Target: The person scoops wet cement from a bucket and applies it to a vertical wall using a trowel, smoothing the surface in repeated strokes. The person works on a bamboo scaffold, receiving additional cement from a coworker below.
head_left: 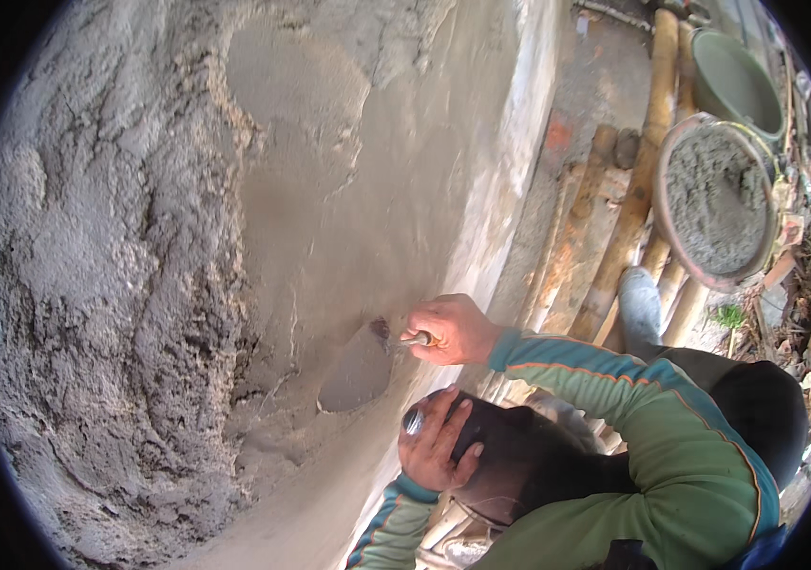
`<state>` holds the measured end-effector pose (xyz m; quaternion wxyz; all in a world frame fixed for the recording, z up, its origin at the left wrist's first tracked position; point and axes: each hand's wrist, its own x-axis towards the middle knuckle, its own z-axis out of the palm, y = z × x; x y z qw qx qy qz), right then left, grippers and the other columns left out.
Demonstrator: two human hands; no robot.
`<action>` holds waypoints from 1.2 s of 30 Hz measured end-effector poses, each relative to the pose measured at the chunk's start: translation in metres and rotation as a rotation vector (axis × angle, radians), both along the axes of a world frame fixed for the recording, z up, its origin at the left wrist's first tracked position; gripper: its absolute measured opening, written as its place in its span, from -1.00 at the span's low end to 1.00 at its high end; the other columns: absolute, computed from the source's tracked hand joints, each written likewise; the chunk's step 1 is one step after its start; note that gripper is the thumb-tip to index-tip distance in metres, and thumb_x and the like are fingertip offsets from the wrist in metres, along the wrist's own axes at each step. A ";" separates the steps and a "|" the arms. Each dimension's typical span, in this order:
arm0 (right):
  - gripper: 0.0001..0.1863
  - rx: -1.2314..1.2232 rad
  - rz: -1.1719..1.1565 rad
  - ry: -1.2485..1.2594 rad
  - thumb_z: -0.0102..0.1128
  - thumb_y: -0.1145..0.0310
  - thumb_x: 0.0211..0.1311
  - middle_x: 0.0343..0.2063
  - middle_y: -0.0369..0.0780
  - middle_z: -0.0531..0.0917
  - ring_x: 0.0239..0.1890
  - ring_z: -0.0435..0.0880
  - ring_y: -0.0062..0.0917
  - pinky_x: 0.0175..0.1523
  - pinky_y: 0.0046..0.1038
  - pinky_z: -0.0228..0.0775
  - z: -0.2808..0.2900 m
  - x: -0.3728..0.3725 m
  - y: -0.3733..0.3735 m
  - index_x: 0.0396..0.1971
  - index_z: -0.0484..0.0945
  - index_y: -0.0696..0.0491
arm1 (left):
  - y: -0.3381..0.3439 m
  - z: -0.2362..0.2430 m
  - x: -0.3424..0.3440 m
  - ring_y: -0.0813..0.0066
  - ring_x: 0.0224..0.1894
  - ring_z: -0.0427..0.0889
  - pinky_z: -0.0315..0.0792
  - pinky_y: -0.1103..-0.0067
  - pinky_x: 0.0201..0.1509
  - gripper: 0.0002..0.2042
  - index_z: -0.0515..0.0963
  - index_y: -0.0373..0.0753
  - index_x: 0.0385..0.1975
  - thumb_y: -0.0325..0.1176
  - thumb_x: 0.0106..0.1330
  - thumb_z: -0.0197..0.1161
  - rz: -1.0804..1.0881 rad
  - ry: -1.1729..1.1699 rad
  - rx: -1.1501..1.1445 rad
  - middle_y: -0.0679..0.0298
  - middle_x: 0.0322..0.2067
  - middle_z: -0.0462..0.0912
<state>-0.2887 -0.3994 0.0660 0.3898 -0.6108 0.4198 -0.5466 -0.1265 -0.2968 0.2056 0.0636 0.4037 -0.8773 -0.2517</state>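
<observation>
My right hand (455,330) is closed around the handle of a trowel (356,369). The trowel's flat, pointed blade lies against the wet grey plaster (329,228) of the wall. Lower down, my left hand (436,445) rests on my dark-trousered knee with its fingers stretched over it. A shiny round piece, perhaps a ring, shows by those fingers. Smoothed plaster surrounds the blade, while the plaster (111,285) farther left is rough and lumpy.
Bamboo poles (629,237) run along the wall's right side, with my grey-covered foot (640,306) on them. A bucket of mortar (662,190) stands beyond, beside a tub of greenish-grey liquid (738,81). Rubble and plants (730,315) lie at the far right.
</observation>
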 end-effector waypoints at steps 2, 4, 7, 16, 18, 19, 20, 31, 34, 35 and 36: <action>-0.77 0.051 0.000 0.045 0.40 0.18 0.28 -0.49 -0.18 0.61 -0.44 0.67 -0.20 -0.37 -0.20 0.43 0.012 -0.056 -0.032 -0.29 0.56 -0.02 | -0.005 -0.002 -0.004 -0.10 0.07 0.74 0.56 0.15 0.25 -0.44 0.69 -0.33 0.12 -0.14 0.13 0.41 -0.007 0.051 -0.020 -0.10 0.22 0.65; -0.73 0.204 0.063 0.112 0.35 0.11 0.36 -0.50 -0.16 0.59 -0.42 0.67 -0.20 -0.34 -0.18 0.42 0.034 -0.125 -0.061 -0.25 0.55 -0.01 | -0.008 -0.003 -0.008 -0.10 0.02 0.75 0.59 0.17 0.18 -0.45 0.69 -0.34 0.09 -0.15 0.10 0.42 -0.019 0.116 -0.034 -0.12 0.19 0.66; -0.65 0.152 -0.014 0.329 0.27 0.02 0.45 -0.52 -0.10 0.54 -0.38 0.64 -0.14 -0.26 -0.13 0.41 0.078 -0.240 -0.072 -0.18 0.52 0.04 | -0.010 -0.004 -0.011 -0.09 0.03 0.76 0.61 0.17 0.15 -0.44 0.67 -0.39 0.08 -0.18 0.10 0.43 -0.022 0.117 -0.075 -0.13 0.17 0.67; -0.65 0.833 -0.506 1.084 0.28 0.20 0.35 -0.40 0.09 0.69 -0.22 0.74 0.06 -0.08 0.02 0.51 0.160 -0.445 0.163 -0.14 0.53 0.22 | -0.011 0.005 0.000 -0.20 0.31 0.57 0.36 0.07 0.44 -0.39 0.55 -0.32 0.29 -0.12 0.26 0.37 0.032 0.054 0.039 -0.19 0.31 0.54; -0.65 0.978 -0.519 1.170 0.26 0.21 0.33 -0.35 0.11 0.72 -0.19 0.77 0.04 -0.05 0.01 0.54 0.151 -0.454 0.199 -0.15 0.57 0.24 | -0.013 0.005 0.001 -0.21 0.31 0.57 0.34 0.06 0.45 -0.38 0.54 -0.31 0.31 -0.13 0.27 0.36 0.036 0.031 0.038 -0.15 0.31 0.55; -0.65 1.069 -0.492 1.228 0.25 0.21 0.32 -0.33 0.11 0.74 -0.18 0.78 0.03 -0.04 0.01 0.56 0.140 -0.454 0.207 -0.15 0.60 0.23 | -0.014 0.004 0.001 -0.21 0.31 0.57 0.33 0.06 0.45 -0.37 0.53 -0.30 0.32 -0.13 0.27 0.36 0.036 0.019 0.036 -0.13 0.32 0.55; -0.65 1.231 -0.469 1.313 0.24 0.21 0.32 -0.31 0.11 0.75 -0.17 0.79 0.03 -0.02 0.00 0.58 0.127 -0.453 0.210 -0.16 0.63 0.23 | -0.016 0.002 -0.001 -0.20 0.26 0.61 0.41 0.10 0.38 -0.39 0.57 -0.33 0.26 -0.17 0.21 0.38 0.040 0.043 0.037 -0.13 0.29 0.57; -0.73 1.217 -0.559 -0.054 0.20 0.26 0.48 -0.67 -0.33 0.46 -0.73 0.47 -0.57 -0.60 -0.42 0.38 0.086 -0.427 0.255 -0.17 0.65 0.20 | -0.033 -0.026 0.001 -0.21 0.15 0.70 0.62 0.21 0.17 -0.43 0.61 -0.42 0.18 -0.24 0.17 0.37 -0.013 0.100 0.055 -0.19 0.26 0.57; -0.78 1.099 -0.651 -0.088 0.24 0.29 0.45 -0.66 -0.36 0.46 -0.73 0.44 -0.64 -0.60 -0.47 0.32 0.083 -0.425 0.270 -0.20 0.64 0.17 | -0.036 -0.025 -0.003 -0.20 0.17 0.68 0.60 0.20 0.19 -0.43 0.61 -0.42 0.18 -0.24 0.16 0.38 -0.033 0.095 0.055 -0.19 0.27 0.57; -0.79 1.084 -0.652 -0.067 0.26 0.30 0.44 -0.66 -0.36 0.46 -0.73 0.43 -0.65 -0.60 -0.48 0.31 0.080 -0.422 0.268 -0.21 0.64 0.16 | -0.037 -0.024 -0.005 -0.20 0.17 0.68 0.60 0.20 0.20 -0.43 0.61 -0.41 0.18 -0.25 0.16 0.38 -0.030 0.087 0.074 -0.18 0.27 0.57; -0.81 1.044 -0.716 -0.181 0.26 0.30 0.43 -0.66 -0.36 0.46 -0.71 0.43 -0.64 -0.58 -0.48 0.29 0.076 -0.417 0.260 -0.25 0.61 0.14 | -0.038 -0.023 -0.007 -0.19 0.18 0.68 0.60 0.20 0.20 -0.43 0.61 -0.40 0.18 -0.26 0.15 0.39 -0.011 0.074 0.081 -0.17 0.27 0.57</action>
